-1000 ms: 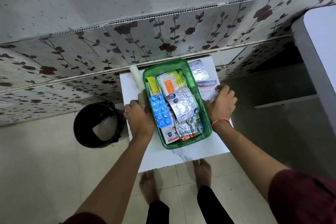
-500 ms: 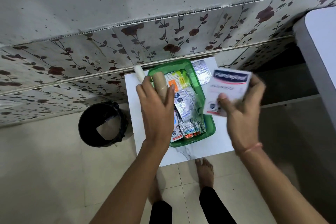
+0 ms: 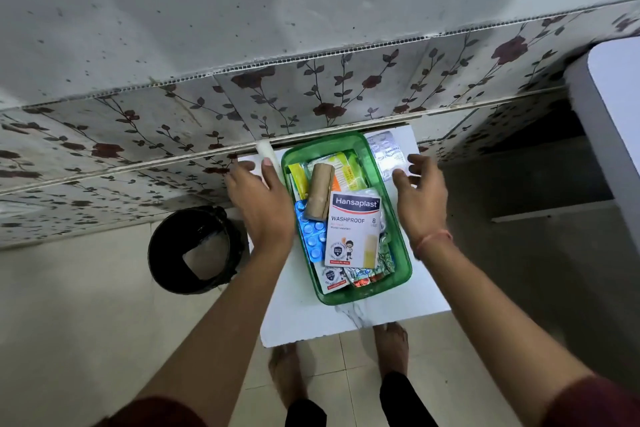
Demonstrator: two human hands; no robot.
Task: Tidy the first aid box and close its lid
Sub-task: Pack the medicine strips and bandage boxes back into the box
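Observation:
A green first aid box (image 3: 401,246) stands open on a small white table (image 3: 346,315). Inside lie a brown bandage roll (image 3: 320,191), a white Hansaplast plaster pack (image 3: 353,229), a blue pill blister (image 3: 313,236) and several other packets. My left hand (image 3: 263,199) hovers left of the box with fingers spread, its fingertips over a white roll (image 3: 266,152) on the table. My right hand (image 3: 420,194) hovers right of the box, fingers apart, just above a silver pill strip (image 3: 386,152) lying on the table. No lid is visible.
A black bin (image 3: 195,250) stands on the floor left of the table. A floral-tiled wall (image 3: 311,87) rises right behind the table. A white surface (image 3: 613,107) juts in at the far right. My bare feet (image 3: 391,343) stand under the table's near edge.
Both hands picked up the brown roll and the Hansaplast pack from beside the box, laid them inside it, let go and moved out to the box's sides.

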